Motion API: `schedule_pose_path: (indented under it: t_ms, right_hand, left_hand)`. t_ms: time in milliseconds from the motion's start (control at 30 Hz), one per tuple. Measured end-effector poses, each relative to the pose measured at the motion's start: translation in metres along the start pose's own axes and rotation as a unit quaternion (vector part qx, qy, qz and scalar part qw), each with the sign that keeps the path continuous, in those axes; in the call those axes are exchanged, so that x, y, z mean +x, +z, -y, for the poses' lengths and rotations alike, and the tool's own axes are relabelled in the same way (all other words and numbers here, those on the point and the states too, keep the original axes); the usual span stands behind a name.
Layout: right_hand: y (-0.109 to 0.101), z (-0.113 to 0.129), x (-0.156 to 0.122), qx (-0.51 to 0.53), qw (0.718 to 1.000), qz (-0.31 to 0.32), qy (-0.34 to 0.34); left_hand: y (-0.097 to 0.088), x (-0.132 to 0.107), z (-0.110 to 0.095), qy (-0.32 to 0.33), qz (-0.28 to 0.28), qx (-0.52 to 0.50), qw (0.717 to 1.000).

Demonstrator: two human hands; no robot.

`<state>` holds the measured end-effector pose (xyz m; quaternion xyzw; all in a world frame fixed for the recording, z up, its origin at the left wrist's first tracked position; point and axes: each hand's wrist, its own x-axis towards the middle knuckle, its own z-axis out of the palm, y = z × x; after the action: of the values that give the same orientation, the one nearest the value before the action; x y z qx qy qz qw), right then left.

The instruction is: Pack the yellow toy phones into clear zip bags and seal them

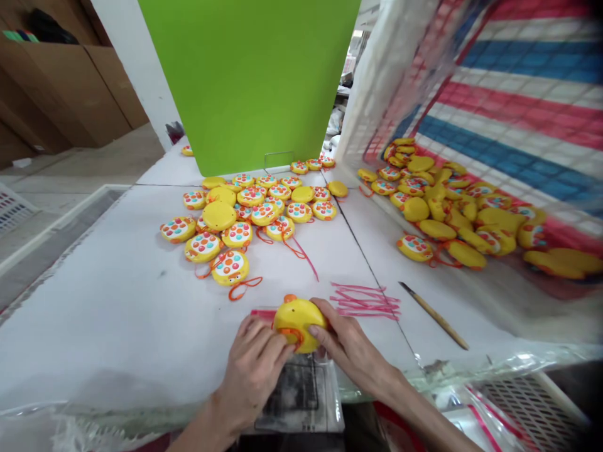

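Right hand [351, 345] grasps yellow animal toy [306, 314] near middle of desk's [141, 320] front edge; left hand [254, 364], fingers curled, pinches orange cord [296, 334] at toy's side. Pink strips [365, 301] lie just beyond right hand, wood-handled knife [438, 318] farther right. Similar toys [219, 215] heaped toward desk's far edge.

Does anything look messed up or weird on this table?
Yes, a little. At the front left, the table has ragged white shreds hanging off its edge, so it looks worn. Also, one pink strip lies by the yellow toys, apart from the strip pile.
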<state>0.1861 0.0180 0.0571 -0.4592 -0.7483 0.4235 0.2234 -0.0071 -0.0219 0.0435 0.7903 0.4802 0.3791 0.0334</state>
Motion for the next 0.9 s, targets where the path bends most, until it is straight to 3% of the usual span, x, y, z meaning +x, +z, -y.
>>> schedule_pose_path:
  t_ms: [100,167,233,333,467,600,700,800,900]
  right_hand:
    - [-0.003,0.001,0.0,0.011,1.0,-0.005,0.01]
    - [-0.005,0.002,0.0,0.004,1.0,-0.007,0.012]
    - [-0.005,0.004,0.0,-0.022,1.0,-0.011,0.006]
    - [-0.008,0.01,0.002,-0.064,0.998,-0.003,-0.017]
    - [-0.013,0.02,0.006,-0.131,0.988,0.062,-0.056]
    - [-0.01,0.023,0.012,-0.283,0.942,0.157,-0.093]
    - [-0.001,0.021,0.016,-0.366,0.922,0.104,-0.071]
    - [0.011,0.019,0.021,-0.34,0.937,0.023,-0.08]
    - [0.023,0.018,0.027,-0.283,0.952,-0.007,-0.114]
  left_hand:
    - [-0.018,-0.001,0.011,-0.163,-0.04,-0.051,0.985]
    - [-0.025,-0.001,0.018,-0.308,-0.019,-0.122,0.943]
    - [-0.024,0.0,0.022,-0.393,0.047,-0.235,0.888]
    - [-0.015,0.002,0.022,-0.407,0.092,-0.359,0.835]
    - [-0.004,0.009,0.017,-0.418,0.075,-0.394,0.815]
    - [-0.001,0.015,0.014,-0.434,0.074,-0.407,0.8]
    - [0.002,0.013,0.015,-0.438,0.077,-0.427,0.787]
    - [0.005,0.006,0.017,-0.443,0.09,-0.452,0.769]
    - [0.007,-0.001,0.019,-0.441,0.096,-0.458,0.766]
